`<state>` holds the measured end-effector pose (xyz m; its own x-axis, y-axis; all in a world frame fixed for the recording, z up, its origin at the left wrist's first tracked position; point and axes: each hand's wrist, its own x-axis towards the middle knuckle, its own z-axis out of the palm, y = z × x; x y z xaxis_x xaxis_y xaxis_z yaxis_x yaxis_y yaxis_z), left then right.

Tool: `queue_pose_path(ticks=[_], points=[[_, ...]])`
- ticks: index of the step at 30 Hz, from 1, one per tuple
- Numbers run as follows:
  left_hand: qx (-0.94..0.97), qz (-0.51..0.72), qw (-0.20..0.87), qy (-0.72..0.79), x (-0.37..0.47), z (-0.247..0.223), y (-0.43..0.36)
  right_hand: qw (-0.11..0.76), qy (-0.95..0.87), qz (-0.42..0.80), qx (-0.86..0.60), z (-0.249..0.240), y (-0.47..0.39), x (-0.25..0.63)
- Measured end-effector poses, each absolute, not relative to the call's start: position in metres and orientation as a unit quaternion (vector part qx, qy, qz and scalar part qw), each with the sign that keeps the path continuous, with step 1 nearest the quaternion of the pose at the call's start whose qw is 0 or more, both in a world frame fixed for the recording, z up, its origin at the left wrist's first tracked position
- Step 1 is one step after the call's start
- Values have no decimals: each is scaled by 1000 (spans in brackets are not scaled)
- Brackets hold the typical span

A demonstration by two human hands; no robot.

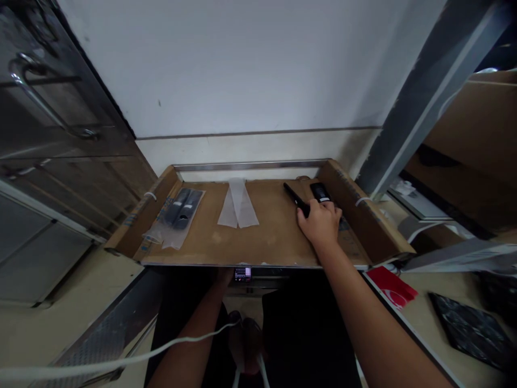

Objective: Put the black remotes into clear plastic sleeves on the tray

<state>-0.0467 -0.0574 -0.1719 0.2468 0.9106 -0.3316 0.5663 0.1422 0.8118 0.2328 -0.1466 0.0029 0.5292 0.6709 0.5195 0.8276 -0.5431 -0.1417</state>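
Observation:
My right hand (321, 222) rests on the right part of the cardboard-lined tray, its fingers bent over slim black items. A long black piece (294, 195) sticks out from beside my thumb, towards the far left. Just past my fingertips lies another black piece (320, 191) with a small white label; my hand hides its near end. My left hand (224, 275) is low, under the tray's front edge, next to a phone (243, 274) with a lit screen. Its fingers are hidden, so I cannot tell whether they grip the phone. Similar black pieces (181, 209) lie in a clear plastic bag (177, 235) on the left.
White translucent strips (237, 207) lie mid-tray. The cardboard tray (266, 245) has raised sides left and right. A white cable (177, 340) crosses my left forearm. A metal door (60, 97) stands left, a grey post (416, 102) right. A red packet (391, 288) lies at lower right.

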Motion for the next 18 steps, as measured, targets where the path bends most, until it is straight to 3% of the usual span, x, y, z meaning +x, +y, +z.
queue_pose_path(ticks=[18], points=[[578, 257, 509, 583, -47, -207, -43, 191, -480, -165, -840, 3, -142, 235]])
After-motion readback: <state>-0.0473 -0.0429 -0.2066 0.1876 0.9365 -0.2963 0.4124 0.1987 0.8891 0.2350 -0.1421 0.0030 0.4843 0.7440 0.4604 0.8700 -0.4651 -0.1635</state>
